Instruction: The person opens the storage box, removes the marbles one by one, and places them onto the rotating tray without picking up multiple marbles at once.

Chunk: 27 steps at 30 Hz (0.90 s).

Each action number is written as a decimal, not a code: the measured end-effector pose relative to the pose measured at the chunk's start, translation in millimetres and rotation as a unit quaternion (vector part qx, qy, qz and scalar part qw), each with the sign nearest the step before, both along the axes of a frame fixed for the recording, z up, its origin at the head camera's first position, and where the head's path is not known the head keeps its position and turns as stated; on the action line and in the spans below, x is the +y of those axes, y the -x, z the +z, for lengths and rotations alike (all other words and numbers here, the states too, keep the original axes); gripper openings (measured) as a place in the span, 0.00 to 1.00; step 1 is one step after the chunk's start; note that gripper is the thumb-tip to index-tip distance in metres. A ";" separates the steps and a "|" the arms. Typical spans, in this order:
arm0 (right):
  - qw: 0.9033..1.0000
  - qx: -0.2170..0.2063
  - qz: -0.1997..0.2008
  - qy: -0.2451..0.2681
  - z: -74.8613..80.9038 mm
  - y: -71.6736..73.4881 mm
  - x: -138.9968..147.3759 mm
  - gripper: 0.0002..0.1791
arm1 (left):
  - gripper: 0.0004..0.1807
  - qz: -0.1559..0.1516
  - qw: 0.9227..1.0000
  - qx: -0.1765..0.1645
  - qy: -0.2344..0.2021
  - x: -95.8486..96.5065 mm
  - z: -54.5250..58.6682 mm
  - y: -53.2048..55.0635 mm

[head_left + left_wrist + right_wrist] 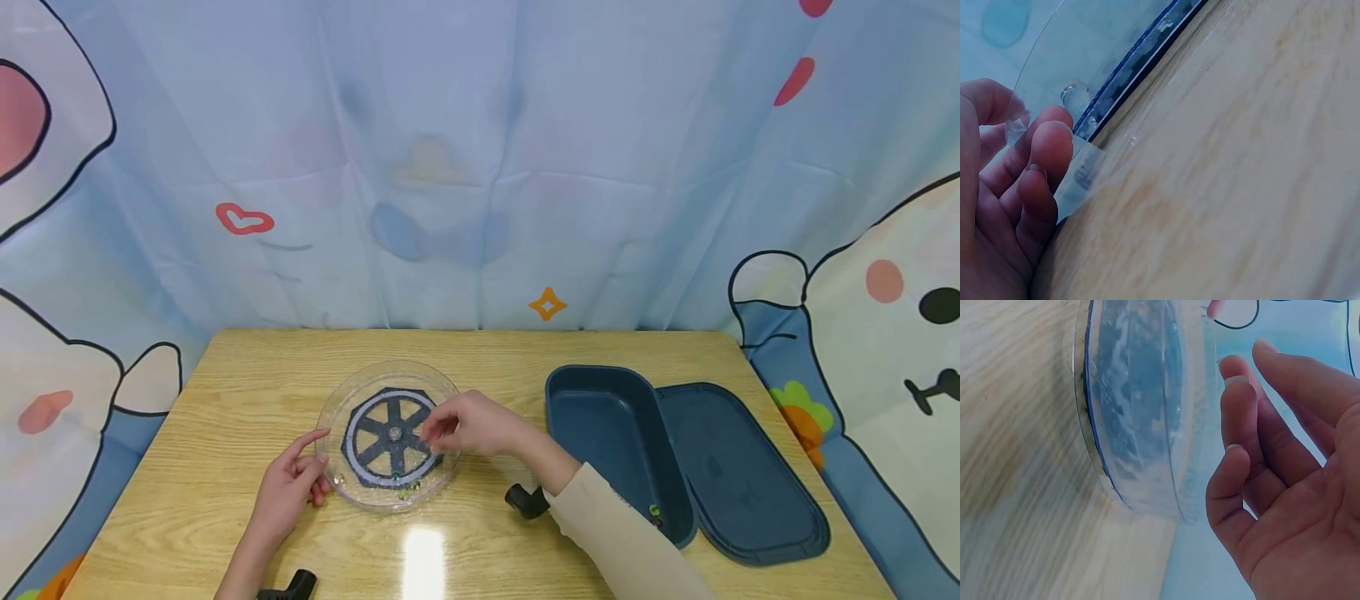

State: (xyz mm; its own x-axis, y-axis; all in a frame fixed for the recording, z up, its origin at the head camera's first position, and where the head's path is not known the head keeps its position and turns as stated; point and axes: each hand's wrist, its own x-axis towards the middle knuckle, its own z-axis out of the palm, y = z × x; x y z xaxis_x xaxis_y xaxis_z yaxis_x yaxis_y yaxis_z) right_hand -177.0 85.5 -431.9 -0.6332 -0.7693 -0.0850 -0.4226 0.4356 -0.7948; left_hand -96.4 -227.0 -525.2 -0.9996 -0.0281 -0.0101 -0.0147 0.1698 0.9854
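A clear round plastic dish (360,497) stands on the table, holding a dark spoked wheel-shaped piece (395,433) with a pale ring. Several small glass marbles (405,493) lie along its near side, some with green in them. My left hand (288,477) grips the dish's left rim between thumb and fingers. In the left wrist view a clear marble (1075,97) shows through the wall close to the fingertips. Over the dish's right side is my right hand (474,423), its fingers loosely bent. Nothing shows between those fingertips in the right wrist view.
A deep dark blue box (603,408) stands right of the dish, with a few green-tinted marbles (655,512) at its near end. Its flat blue lid (742,475) lies beside it to the right. A patterned curtain (480,167) hangs behind the wooden table (247,375).
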 end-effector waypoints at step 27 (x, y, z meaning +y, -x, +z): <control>0.994 0.036 -0.099 -0.032 33.2 2.6 108.5 0.06 | 0.21 0.001 1.000 0.004 -0.004 1.0 0.6 0.2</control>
